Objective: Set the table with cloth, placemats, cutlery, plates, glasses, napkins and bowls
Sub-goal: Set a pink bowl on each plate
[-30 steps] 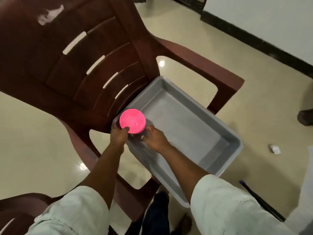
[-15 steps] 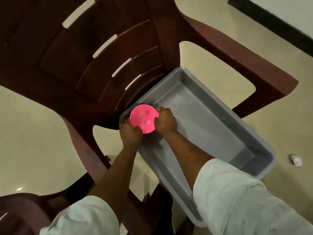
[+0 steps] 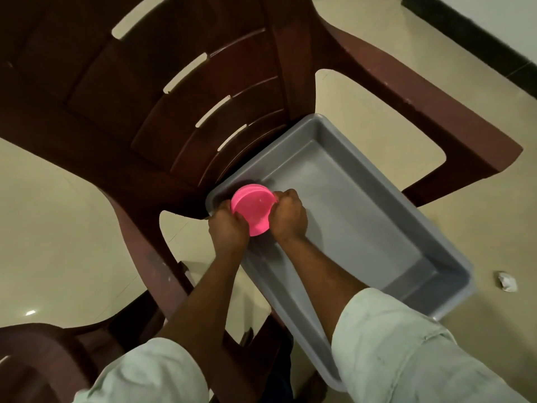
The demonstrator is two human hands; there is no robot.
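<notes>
A pink plastic bowl (image 3: 253,207) is held over the near-left corner of a grey plastic tub (image 3: 363,216) that sits on the seat of a dark brown plastic chair (image 3: 180,106). My left hand (image 3: 229,228) grips the bowl's left rim with curled fingers. My right hand (image 3: 289,216) grips its right rim the same way. The bowl's opening faces up and toward me. The tub's inside looks bare apart from the bowl and my hands.
The chair's armrest (image 3: 421,91) runs along the tub's far side. Part of a second brown chair (image 3: 35,353) shows at the bottom left. A crumpled white scrap (image 3: 506,281) lies on the beige tile floor at the right. A dark skirting board (image 3: 479,33) lines the wall.
My right hand has come up from beside the bowl to grip its rim, so both hands hold it. The bowl has tilted its opening toward me. The camera has moved closer to the chair.
</notes>
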